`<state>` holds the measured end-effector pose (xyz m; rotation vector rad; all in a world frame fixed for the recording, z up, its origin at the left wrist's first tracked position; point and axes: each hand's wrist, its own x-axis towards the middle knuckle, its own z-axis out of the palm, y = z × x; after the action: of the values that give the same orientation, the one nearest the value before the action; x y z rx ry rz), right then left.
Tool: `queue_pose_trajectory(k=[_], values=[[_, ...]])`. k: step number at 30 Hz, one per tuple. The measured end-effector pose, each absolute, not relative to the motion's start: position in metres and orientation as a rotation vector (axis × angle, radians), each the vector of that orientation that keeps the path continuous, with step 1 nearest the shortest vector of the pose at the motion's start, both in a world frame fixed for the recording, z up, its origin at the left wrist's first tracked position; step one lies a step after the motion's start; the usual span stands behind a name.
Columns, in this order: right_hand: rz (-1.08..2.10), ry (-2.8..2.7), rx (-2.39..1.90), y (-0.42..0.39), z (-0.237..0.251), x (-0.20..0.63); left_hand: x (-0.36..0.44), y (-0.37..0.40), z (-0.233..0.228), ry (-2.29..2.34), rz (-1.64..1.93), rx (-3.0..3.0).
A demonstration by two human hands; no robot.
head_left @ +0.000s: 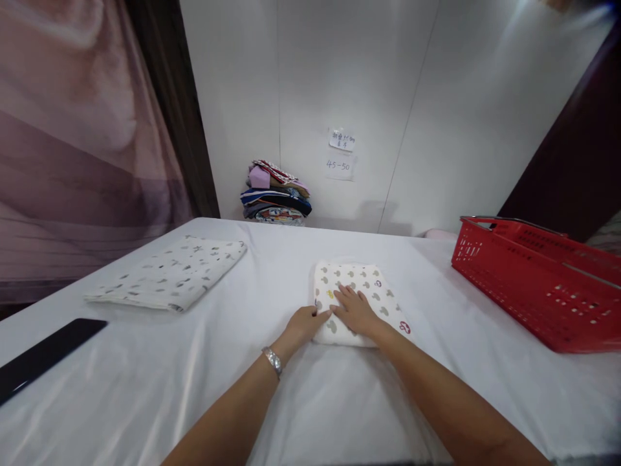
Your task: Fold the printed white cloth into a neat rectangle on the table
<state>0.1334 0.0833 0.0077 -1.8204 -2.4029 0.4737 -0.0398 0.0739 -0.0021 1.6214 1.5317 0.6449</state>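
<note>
1. A small folded cream cloth printed with grey mushroom shapes and a few red marks lies flat on the white sheet-covered table, a little right of the middle and near the person.
2. The right hand rests palm down on the near half of this cloth, fingers spread slightly and lying flat; it presses on the fabric and grips nothing.
3. The left hand sits at the cloth's near left edge, fingers curled loosely against the fold and touching it; whether it pinches the fabric cannot be told. The two hands lie just beside each other, thumbs almost meeting.
4. A silver metal watch band circles the left wrist.
5. To the left, well apart from the hands, a larger folded white cloth with scattered grey leaf marks lies flat on the table.
6. At the table's near left edge lies a long, flat black object, partly cut off by the frame.
7. On the right stands a red plastic basket with a perforated wall and metal handles, tilted in the view and near the table's right side.
8. At the far edge, against the white panelled wall, sits a stack of folded multicoloured clothes.
9. Two small paper notes hang on the wall right of the stack; the lower one reads "45-50".
10. A pinkish-mauve curtain hangs at the left.
</note>
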Motion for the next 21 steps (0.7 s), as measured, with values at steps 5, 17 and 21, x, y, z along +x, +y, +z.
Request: queue_pose_trajectory(k=[5,17,21], values=[[0.427,-2.404,-1.828,0.081,0.007,0.132,-0.042,0.068,-0.004,1.354,0.577,1.541],[0.544,-2.369,-1.86,0.074,0.027,0.135,-0.046,0.068,-0.001,1.518,0.467,1.717],[0.308,-2.233,-2.035,0.065,0.021,0.166,-0.046,0.067,-0.002,1.53,0.485,1.694]])
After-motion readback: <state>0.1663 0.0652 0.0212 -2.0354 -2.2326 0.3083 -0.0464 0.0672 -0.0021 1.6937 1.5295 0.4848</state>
